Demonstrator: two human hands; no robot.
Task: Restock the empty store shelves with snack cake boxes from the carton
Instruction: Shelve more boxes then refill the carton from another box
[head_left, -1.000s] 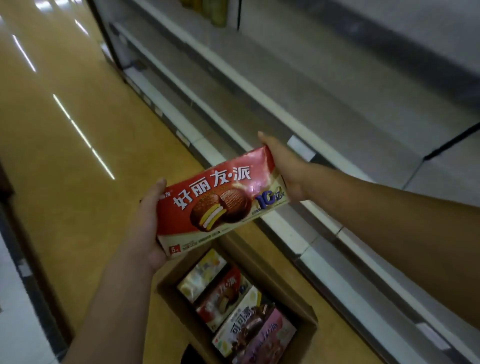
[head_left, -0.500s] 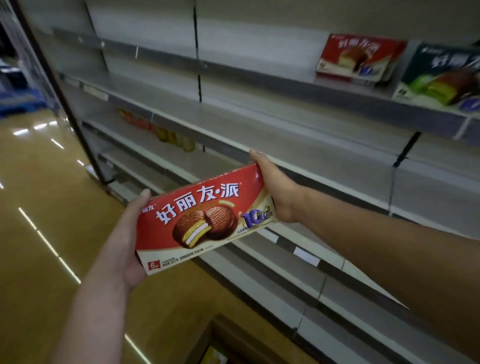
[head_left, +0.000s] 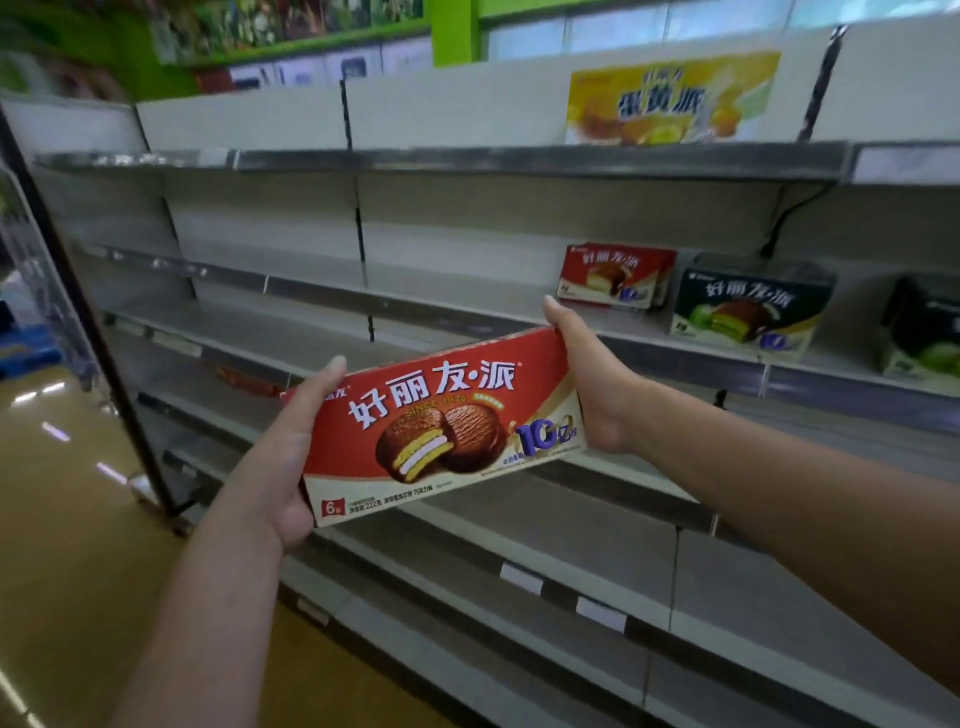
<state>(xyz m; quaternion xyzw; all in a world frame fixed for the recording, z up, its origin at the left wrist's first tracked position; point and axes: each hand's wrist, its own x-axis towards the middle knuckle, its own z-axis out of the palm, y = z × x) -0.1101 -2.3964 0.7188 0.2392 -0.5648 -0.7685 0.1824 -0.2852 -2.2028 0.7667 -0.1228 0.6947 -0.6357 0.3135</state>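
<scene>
I hold a red snack cake box (head_left: 441, 421) with white lettering and a chocolate pie picture in both hands, tilted up to the right, in front of the grey store shelves (head_left: 311, 332). My left hand (head_left: 291, 457) grips its left end and my right hand (head_left: 587, 379) grips its right end. Behind my right hand, a matching red box (head_left: 615, 275) stands on the middle shelf. Right of it stand a dark green box (head_left: 750, 306) and another dark box (head_left: 924, 332). A yellow box (head_left: 672, 98) stands on the top shelf. The carton is out of view.
The shelf boards left of the boxes and the lower boards (head_left: 519, 545) are bare, with white price tags on their rims. A dark upright post (head_left: 93, 332) ends the unit at the left. Shiny yellow floor (head_left: 62, 519) lies at lower left.
My view has swung up from the carton on the floor to the shelves. Both hands have raised the red box toward the middle shelf, still gripping its two ends.
</scene>
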